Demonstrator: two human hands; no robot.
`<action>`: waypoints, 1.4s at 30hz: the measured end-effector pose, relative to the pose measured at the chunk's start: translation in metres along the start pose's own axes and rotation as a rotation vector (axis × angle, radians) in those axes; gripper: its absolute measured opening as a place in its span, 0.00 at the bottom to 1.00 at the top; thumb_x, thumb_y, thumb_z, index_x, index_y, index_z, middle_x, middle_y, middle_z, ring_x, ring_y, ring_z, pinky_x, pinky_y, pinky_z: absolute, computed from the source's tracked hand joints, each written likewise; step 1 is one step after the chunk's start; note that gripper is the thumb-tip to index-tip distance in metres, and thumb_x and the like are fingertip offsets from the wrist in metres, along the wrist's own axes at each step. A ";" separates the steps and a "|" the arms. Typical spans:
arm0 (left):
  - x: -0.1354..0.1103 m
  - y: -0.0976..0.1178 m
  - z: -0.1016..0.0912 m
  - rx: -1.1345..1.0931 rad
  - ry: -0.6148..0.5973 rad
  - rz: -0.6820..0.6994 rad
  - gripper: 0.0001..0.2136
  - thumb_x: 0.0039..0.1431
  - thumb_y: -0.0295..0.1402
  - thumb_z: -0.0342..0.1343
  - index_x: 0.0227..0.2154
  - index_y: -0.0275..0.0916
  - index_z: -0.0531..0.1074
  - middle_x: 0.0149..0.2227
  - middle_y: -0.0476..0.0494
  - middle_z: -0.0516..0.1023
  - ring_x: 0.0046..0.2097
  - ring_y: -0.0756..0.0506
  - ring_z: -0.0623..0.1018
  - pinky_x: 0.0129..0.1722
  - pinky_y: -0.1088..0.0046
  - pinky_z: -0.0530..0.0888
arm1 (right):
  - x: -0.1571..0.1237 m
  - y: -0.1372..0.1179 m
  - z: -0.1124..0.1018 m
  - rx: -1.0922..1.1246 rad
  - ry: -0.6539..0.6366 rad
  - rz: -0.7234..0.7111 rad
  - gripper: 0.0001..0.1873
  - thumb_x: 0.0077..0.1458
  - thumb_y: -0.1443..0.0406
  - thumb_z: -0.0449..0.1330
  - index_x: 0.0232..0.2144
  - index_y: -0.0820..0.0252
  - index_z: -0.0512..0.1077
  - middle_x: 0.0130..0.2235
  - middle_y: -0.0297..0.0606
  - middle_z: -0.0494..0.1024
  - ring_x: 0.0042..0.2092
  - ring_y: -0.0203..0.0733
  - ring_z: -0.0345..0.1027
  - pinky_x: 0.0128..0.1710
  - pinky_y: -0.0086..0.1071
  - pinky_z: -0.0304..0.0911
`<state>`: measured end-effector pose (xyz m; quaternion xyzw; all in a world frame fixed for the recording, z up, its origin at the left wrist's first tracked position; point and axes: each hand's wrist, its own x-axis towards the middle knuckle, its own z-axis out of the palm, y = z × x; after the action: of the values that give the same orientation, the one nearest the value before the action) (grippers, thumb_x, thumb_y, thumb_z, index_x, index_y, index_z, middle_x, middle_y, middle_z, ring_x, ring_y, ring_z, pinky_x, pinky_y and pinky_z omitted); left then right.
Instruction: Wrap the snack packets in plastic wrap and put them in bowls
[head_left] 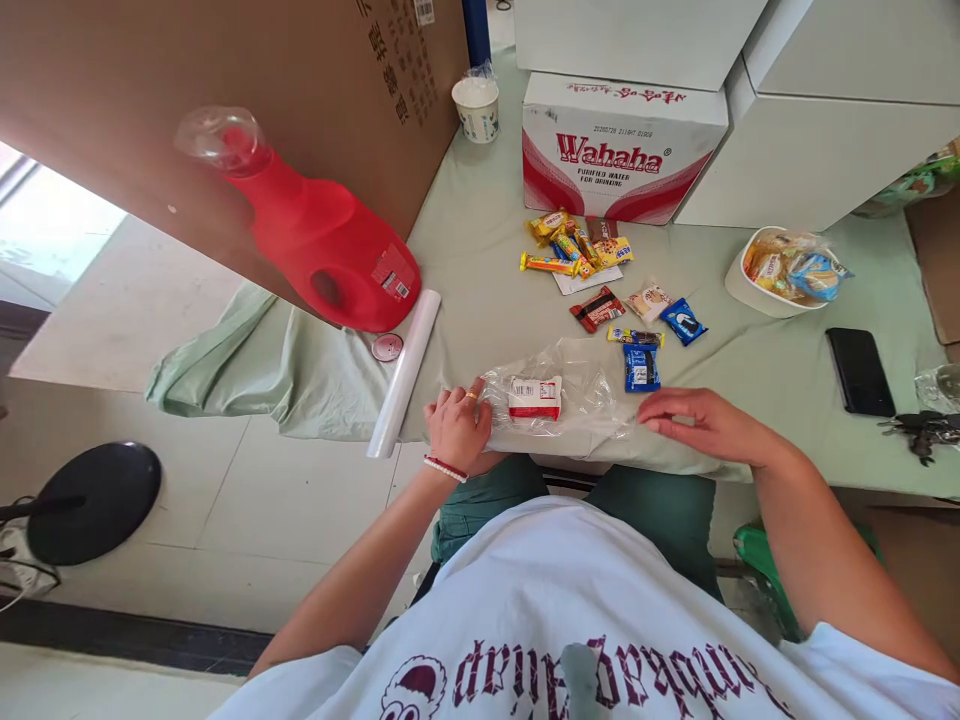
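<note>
A clear plastic bag lies flat on the green tablecloth near the front edge, with a red and white snack packet inside it. My left hand rests at the bag's left end, fingers curled against the plastic. On the bag's right edge my right hand lies flat, its fingers stretched out. A blue packet lies just behind the bag.
Several small snack packets are scattered mid-table. A roll of clear film, a red jug, a Wahaha carton, a paper cup, a bowl of snacks, a black phone and keys surround them.
</note>
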<state>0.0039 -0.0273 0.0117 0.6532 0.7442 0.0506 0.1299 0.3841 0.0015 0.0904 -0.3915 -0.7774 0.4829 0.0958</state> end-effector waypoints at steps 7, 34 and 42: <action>0.010 -0.012 -0.008 0.059 -0.191 -0.082 0.28 0.71 0.41 0.44 0.71 0.45 0.61 0.41 0.40 0.85 0.46 0.35 0.83 0.40 0.62 0.73 | 0.058 -0.024 -0.013 -0.119 0.196 0.063 0.32 0.70 0.44 0.49 0.29 0.60 0.78 0.25 0.35 0.74 0.27 0.36 0.63 0.30 0.30 0.58; 0.000 -0.036 0.020 -0.100 0.145 0.304 0.26 0.72 0.43 0.48 0.69 0.46 0.64 0.70 0.40 0.68 0.74 0.32 0.62 0.72 0.34 0.35 | 0.175 -0.043 0.073 -0.626 -0.076 -0.042 0.35 0.60 0.54 0.69 0.66 0.57 0.69 0.58 0.49 0.76 0.60 0.60 0.64 0.55 0.44 0.62; -0.003 -0.057 0.013 -0.030 -0.061 0.387 0.38 0.70 0.54 0.49 0.75 0.42 0.50 0.75 0.32 0.54 0.76 0.30 0.54 0.71 0.32 0.30 | 0.149 -0.031 0.078 -0.651 -0.021 -0.018 0.26 0.62 0.61 0.67 0.61 0.57 0.73 0.56 0.50 0.77 0.58 0.59 0.62 0.55 0.49 0.59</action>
<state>-0.0471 -0.0392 -0.0139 0.7833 0.5998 0.0658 0.1498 0.2262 0.0464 0.0417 -0.3895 -0.8954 0.2121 -0.0380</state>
